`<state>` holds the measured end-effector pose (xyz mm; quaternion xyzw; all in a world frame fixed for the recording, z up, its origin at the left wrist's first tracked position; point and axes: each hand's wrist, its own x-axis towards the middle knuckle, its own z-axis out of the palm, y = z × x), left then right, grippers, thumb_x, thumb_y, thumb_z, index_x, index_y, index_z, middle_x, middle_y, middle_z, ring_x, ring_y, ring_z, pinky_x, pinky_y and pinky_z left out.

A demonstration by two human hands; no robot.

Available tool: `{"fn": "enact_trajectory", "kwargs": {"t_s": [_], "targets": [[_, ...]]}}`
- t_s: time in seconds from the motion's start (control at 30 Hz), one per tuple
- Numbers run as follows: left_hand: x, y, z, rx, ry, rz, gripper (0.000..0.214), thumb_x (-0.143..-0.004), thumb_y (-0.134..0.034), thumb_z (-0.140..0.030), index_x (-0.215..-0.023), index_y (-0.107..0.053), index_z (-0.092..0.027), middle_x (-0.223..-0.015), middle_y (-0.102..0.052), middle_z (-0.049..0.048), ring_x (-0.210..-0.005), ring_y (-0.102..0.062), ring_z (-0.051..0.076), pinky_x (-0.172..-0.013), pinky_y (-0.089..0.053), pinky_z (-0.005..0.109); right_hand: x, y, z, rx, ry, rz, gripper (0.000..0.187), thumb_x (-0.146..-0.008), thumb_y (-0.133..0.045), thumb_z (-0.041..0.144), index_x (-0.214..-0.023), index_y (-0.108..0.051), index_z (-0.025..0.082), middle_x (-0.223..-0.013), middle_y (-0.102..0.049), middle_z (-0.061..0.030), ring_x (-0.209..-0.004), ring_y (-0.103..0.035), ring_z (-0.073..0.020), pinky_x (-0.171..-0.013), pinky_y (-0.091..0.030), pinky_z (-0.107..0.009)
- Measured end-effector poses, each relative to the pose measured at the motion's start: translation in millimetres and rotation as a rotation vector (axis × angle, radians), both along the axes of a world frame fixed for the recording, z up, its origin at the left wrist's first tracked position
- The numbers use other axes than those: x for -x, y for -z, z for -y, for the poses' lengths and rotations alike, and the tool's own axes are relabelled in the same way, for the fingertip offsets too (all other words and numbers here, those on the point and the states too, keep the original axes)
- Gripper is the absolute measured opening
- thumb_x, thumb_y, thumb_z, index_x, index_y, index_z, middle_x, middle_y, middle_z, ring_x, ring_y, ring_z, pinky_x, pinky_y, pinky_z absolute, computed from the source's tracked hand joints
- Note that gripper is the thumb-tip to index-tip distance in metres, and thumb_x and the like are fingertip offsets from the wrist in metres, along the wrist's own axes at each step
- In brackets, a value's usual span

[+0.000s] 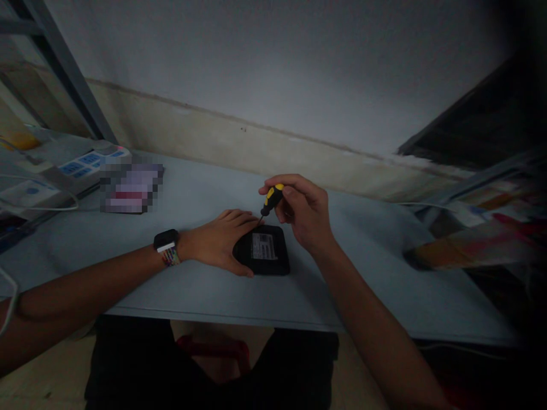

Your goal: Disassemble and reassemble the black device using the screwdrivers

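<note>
A flat black box (280,250) with rounded corners and a pale printed label on top lies on the table. My left hand (217,238) spans its left side, thumb along the near edge and fingers at the far edge, gripping it against the tabletop. Above the box's far edge, my right hand (305,213) holds a short screwdriver (272,199) with a black and yellow handle between thumb and fingers. The screwdriver is tilted, its thin shaft pointing down to the far left part of the box. Fingers of my left hand partly hide the tip, so contact with a screw cannot be seen.
The blue-grey table (196,296) runs along a wall. At the left are a white power strip (92,162) with cables and a pixelated flat item (134,188). On the right lies a blurred orange-and-clear cylindrical item (448,247). A red stool (213,347) shows below.
</note>
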<state>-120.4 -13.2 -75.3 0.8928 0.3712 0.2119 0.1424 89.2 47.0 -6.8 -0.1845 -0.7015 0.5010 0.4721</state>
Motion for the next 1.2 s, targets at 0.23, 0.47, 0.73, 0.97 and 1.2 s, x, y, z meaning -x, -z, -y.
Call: {"fn": "enact_trajectory", "kwargs": {"t_s": [0.23,0.47,0.73,0.97,1.2], "targets": [[1.2,1.8,-0.3,-0.003,-0.006,-0.026,0.107,-0.078,-0.079,-0.076,-0.16,-0.044,-0.017,-0.158,-0.054,0.0231,-0.148,-0.049,0.044,-0.126,-0.034,0.061,8.9,-3.1,2.2,0.027,0.043,-0.031,0.026,-0.09,-0.086,0.039,-0.095,-0.067,0.022,-0.077,-0.076,0.0025,-0.057,-0.056,-0.0063,-0.048,-0.04,-0.018],[2.0,3.6,-1.0,-0.006,0.002,-0.005,0.111,-0.076,-0.079,-0.079,-0.159,-0.045,-0.014,-0.156,-0.055,0.0241,-0.146,-0.049,0.046,-0.123,-0.036,0.064,7.7,1.0,-2.2,0.044,0.047,-0.009,0.031,-0.088,-0.087,0.041,-0.093,-0.062,0.024,-0.095,-0.084,-0.0009,-0.056,-0.057,-0.007,-0.045,-0.04,-0.019],[0.5,1.2,-1.3,0.006,0.007,0.002,0.108,-0.076,-0.079,-0.078,-0.158,-0.046,-0.015,-0.155,-0.056,0.0233,-0.145,-0.05,0.045,-0.123,-0.036,0.063,-0.4,4.5,-3.3,0.0,-0.007,0.004,0.025,-0.102,-0.067,0.047,-0.108,-0.082,0.027,-0.096,-0.081,-0.0018,-0.055,-0.048,-0.008,-0.045,-0.034,-0.024],[0.1,2.8,-1.1,-0.009,0.001,0.007,0.109,-0.075,-0.079,-0.078,-0.157,-0.048,-0.012,-0.155,-0.056,0.0258,-0.143,-0.051,0.046,-0.122,-0.036,0.065,9.4,4.7,-3.5,0.061,0.098,-0.029,0.039,-0.075,-0.096,0.037,-0.092,-0.063,0.026,-0.076,-0.071,0.0062,-0.064,-0.063,-0.01,-0.056,-0.051,-0.022],[1.2,1.8,-0.9,-0.022,0.002,-0.001,0.11,-0.076,-0.08,-0.078,-0.158,-0.046,-0.015,-0.154,-0.056,0.0239,-0.144,-0.051,0.045,-0.122,-0.037,0.063,2.2,4.5,-5.2,-0.004,0.056,0.004,0.025,-0.084,-0.09,0.033,-0.098,-0.072,0.024,-0.099,-0.083,-0.002,-0.072,-0.069,-0.0122,-0.063,-0.059,-0.025]]}}
